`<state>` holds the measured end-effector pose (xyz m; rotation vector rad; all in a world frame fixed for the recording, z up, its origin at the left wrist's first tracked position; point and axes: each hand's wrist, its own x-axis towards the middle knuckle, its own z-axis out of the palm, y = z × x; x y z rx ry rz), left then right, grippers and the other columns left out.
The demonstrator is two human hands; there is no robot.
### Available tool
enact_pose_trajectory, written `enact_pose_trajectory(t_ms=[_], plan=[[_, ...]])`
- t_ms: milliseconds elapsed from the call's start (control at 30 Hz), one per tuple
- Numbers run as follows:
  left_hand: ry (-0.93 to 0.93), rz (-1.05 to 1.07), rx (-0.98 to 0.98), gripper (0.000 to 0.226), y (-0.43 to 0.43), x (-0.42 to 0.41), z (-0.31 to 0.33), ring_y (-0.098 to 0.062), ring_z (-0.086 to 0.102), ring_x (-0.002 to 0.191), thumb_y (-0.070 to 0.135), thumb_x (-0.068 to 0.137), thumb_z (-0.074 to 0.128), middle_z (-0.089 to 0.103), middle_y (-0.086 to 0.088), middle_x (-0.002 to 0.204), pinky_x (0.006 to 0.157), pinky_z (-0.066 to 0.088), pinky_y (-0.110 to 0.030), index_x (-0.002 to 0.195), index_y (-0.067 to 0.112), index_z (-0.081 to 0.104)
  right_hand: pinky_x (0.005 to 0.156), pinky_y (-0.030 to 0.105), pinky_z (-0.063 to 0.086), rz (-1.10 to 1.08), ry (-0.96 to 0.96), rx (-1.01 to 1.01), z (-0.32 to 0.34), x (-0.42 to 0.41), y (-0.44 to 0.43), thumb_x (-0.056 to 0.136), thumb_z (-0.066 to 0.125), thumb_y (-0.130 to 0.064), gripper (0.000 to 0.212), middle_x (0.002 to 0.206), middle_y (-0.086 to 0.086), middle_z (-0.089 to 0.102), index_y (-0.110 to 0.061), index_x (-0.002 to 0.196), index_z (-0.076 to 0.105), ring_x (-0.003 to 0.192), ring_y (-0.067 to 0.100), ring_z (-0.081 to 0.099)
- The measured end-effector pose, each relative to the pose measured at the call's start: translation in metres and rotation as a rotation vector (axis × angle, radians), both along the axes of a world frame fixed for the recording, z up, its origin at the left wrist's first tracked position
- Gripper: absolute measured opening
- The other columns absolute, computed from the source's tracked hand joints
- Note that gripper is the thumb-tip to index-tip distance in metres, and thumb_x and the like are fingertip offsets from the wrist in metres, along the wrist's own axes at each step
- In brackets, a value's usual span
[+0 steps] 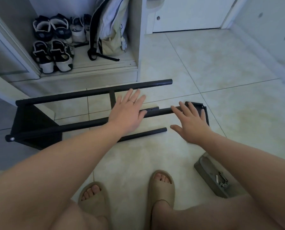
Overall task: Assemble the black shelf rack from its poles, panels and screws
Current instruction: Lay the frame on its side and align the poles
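Note:
The partly built black rack lies on its side on the tiled floor. A black panel (34, 123) at the left carries three long poles: a far pole (82, 93), a middle pole (82, 124) and a near pole (145, 133). A short black pole (161, 112) lies past the middle pole's end, toward a loose black panel (197, 107) at the right. My left hand (128, 110) hovers flat over the middle pole, fingers spread. My right hand (190, 123) is spread over the short pole and the loose panel. Neither hand grips anything.
A grey tray (208, 173) with screws (222, 181) sits on the floor at the right, beside my right forearm. My feet in beige slippers (161, 188) stand near the bottom edge. An open cupboard with shoes (52, 44) and a backpack (110, 29) is behind the rack.

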<state>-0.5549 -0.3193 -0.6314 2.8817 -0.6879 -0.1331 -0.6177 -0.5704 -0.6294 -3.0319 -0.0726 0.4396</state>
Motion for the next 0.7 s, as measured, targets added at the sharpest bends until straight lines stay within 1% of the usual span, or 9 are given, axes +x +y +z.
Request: enact_pose_trajectory(t_ms=[133, 267, 300, 367, 433, 500, 567, 633, 700], plan=[[-0.015, -0.244, 0.016, 0.061, -0.057, -0.028, -0.001, -0.021, -0.001, 0.155, 0.05, 0.105, 0.029, 0.002, 0.002, 0.169, 0.125, 0.009, -0.045, 0.159, 0.027, 0.014, 0.121, 0.063, -0.001, -0.09, 0.014, -0.068, 0.001, -0.031, -0.056, 0.102, 0.034, -0.061, 0.074, 0.17, -0.006, -0.013, -0.04, 0.161, -0.005, 0.156, 0.027, -0.014], [0.133, -0.32, 0.017, 0.062, -0.11, -0.054, -0.024, -0.02, 0.002, 0.155, 0.051, 0.105, 0.029, 0.003, 0.003, 0.169, 0.125, 0.013, -0.043, 0.16, 0.028, 0.011, 0.122, 0.06, -0.001, -0.153, 0.046, -0.09, -0.008, -0.056, -0.118, 0.103, 0.035, -0.058, 0.072, 0.17, -0.006, -0.011, -0.039, 0.161, -0.005, 0.156, 0.027, -0.012], [0.189, -0.32, 0.015, 0.063, -0.123, -0.06, -0.032, -0.02, 0.004, 0.155, 0.052, 0.105, 0.029, 0.004, 0.003, 0.169, 0.124, 0.015, -0.043, 0.16, 0.028, 0.01, 0.123, 0.058, 0.002, -0.171, 0.065, -0.08, -0.012, -0.061, -0.133, 0.104, 0.036, -0.057, 0.071, 0.17, -0.005, -0.007, -0.038, 0.161, -0.002, 0.157, 0.026, -0.008], [0.34, -0.289, -0.007, 0.063, -0.15, -0.072, -0.053, -0.02, 0.011, 0.154, 0.051, 0.105, 0.031, 0.008, 0.003, 0.169, 0.123, 0.02, -0.042, 0.16, 0.027, 0.012, 0.123, 0.052, 0.015, -0.179, 0.112, -0.063, -0.023, -0.071, -0.162, 0.105, 0.038, -0.053, 0.067, 0.169, -0.003, 0.01, -0.036, 0.162, 0.008, 0.155, 0.025, 0.01], [0.52, -0.213, -0.044, 0.063, -0.176, -0.083, -0.077, -0.021, 0.02, 0.152, 0.05, 0.105, 0.034, 0.017, 0.002, 0.167, 0.121, 0.026, -0.042, 0.16, 0.025, 0.017, 0.115, 0.044, 0.032, -0.151, 0.157, -0.065, -0.039, -0.081, -0.185, 0.106, 0.038, -0.049, 0.058, 0.16, -0.001, 0.034, -0.033, 0.159, 0.023, 0.146, 0.026, 0.034], [0.661, -0.159, -0.062, 0.063, -0.202, -0.092, -0.104, -0.022, 0.026, 0.15, 0.047, 0.105, 0.036, 0.023, 0.0, 0.166, 0.119, 0.028, -0.042, 0.16, 0.021, 0.018, 0.102, 0.04, 0.043, -0.142, 0.205, -0.035, -0.062, -0.092, -0.201, 0.105, 0.038, -0.045, 0.048, 0.145, 0.0, 0.051, -0.03, 0.151, 0.041, 0.133, 0.027, 0.048], [0.753, -0.112, -0.093, 0.063, -0.228, -0.098, -0.127, -0.022, 0.027, 0.15, 0.044, 0.106, 0.037, 0.025, -0.003, 0.165, 0.12, 0.026, -0.039, 0.16, 0.017, 0.019, 0.089, 0.038, 0.049, -0.187, 0.253, 0.015, -0.09, -0.103, -0.209, 0.105, 0.04, -0.042, 0.04, 0.133, 0.0, 0.057, -0.027, 0.14, 0.053, 0.123, 0.027, 0.055], [0.829, -0.051, -0.161, 0.061, -0.253, -0.101, -0.144, -0.023, 0.028, 0.149, 0.042, 0.106, 0.038, 0.027, -0.004, 0.164, 0.119, 0.025, -0.037, 0.159, 0.016, 0.021, 0.087, 0.04, 0.051, -0.238, 0.303, 0.051, -0.118, -0.112, -0.215, 0.105, 0.041, -0.039, 0.035, 0.129, 0.0, 0.059, -0.024, 0.132, 0.056, 0.117, 0.026, 0.057], [0.88, -0.01, -0.217, 0.058, -0.276, -0.101, -0.157, -0.025, 0.032, 0.147, 0.04, 0.106, 0.04, 0.032, -0.004, 0.162, 0.117, 0.028, -0.036, 0.157, 0.015, 0.027, 0.087, 0.041, 0.051, -0.264, 0.346, 0.072, -0.144, -0.12, -0.219, 0.105, 0.043, -0.036, 0.031, 0.127, 0.001, 0.06, -0.021, 0.129, 0.056, 0.115, 0.026, 0.058]])
